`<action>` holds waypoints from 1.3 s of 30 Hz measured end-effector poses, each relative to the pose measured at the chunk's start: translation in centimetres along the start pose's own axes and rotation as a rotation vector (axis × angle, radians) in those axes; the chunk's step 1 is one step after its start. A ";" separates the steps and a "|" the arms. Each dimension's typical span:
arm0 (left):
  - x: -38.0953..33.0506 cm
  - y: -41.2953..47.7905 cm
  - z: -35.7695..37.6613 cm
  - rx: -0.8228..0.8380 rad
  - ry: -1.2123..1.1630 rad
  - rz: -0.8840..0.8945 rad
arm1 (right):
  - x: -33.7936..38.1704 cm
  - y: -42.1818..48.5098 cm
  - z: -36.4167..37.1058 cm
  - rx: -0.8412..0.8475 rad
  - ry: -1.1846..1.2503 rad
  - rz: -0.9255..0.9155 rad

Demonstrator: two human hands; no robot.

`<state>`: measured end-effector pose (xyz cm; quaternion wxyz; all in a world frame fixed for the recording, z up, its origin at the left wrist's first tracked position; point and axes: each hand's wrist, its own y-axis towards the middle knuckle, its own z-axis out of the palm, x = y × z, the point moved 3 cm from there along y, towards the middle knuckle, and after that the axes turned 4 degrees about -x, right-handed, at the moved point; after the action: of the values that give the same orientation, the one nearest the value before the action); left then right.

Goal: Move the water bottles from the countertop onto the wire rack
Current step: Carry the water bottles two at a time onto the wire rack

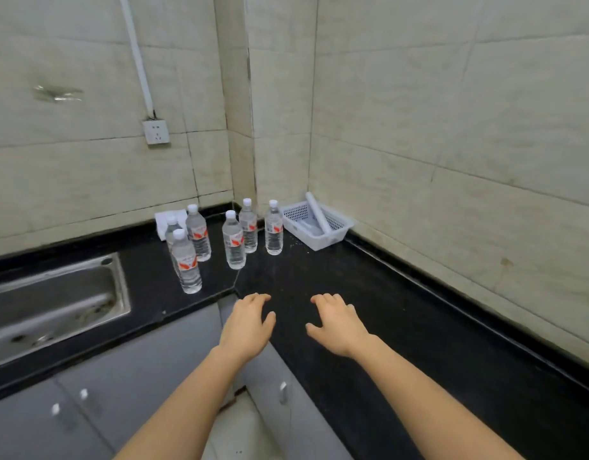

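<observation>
your left hand (pixel 248 322) and right hand (pixel 336 322) hover open and empty over the black countertop (pixel 402 327). beyond them the water bottles (pixel 234 240) stand upright in a loose cluster near the corner. take the nearest bottle (pixel 186 263) first, gripping mid-body, so you don't topple its neighbours. no wire rack is in view.

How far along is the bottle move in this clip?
Nothing looks done: six water bottles stand upright on the black countertop, one half hidden behind another. Nothing is in hand; the left hand and right hand hover open and empty. All six remain, and no wire rack is in view.
</observation>
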<state>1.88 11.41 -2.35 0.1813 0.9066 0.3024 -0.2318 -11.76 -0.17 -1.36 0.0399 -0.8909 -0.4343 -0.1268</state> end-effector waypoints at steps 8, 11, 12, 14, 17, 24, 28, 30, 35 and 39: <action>10.2 8.9 -2.6 -0.021 0.050 -0.136 | 5.0 13.0 3.5 0.115 0.006 -0.031; 13.8 11.2 -3.4 -0.048 0.037 -0.185 | 6.9 16.6 4.7 0.128 -0.007 -0.049; 14.8 11.9 -3.7 -0.054 0.036 -0.193 | 7.5 17.7 5.1 0.129 -0.011 -0.051; 16.8 13.4 -4.3 -0.068 0.038 -0.190 | 8.8 19.8 6.0 0.138 -0.013 -0.049; 19.4 16.1 -5.4 -0.103 0.035 -0.158 | 10.7 23.1 7.2 0.149 -0.013 -0.037; 25.3 23.7 -8.8 -0.149 -0.027 -0.096 | 14.6 31.9 8.0 0.091 0.040 0.070; 27.5 27.7 -9.5 -0.070 -0.094 0.009 | 16.2 37.3 8.4 0.002 0.062 0.141; 28.6 29.2 -9.3 -0.018 -0.113 0.043 | 16.8 39.5 8.5 -0.047 0.032 0.172; 30.2 31.2 -8.6 0.065 -0.156 0.103 | 17.2 44.3 8.5 -0.062 -0.067 0.169; 30.7 31.1 -8.2 0.070 -0.177 0.104 | 16.3 46.1 9.0 -0.045 -0.133 0.137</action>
<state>45.91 6.12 -5.97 0.1872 0.9028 0.2294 -0.3118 35.75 -14.60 -3.99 -0.0004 -0.9257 -0.3710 -0.0741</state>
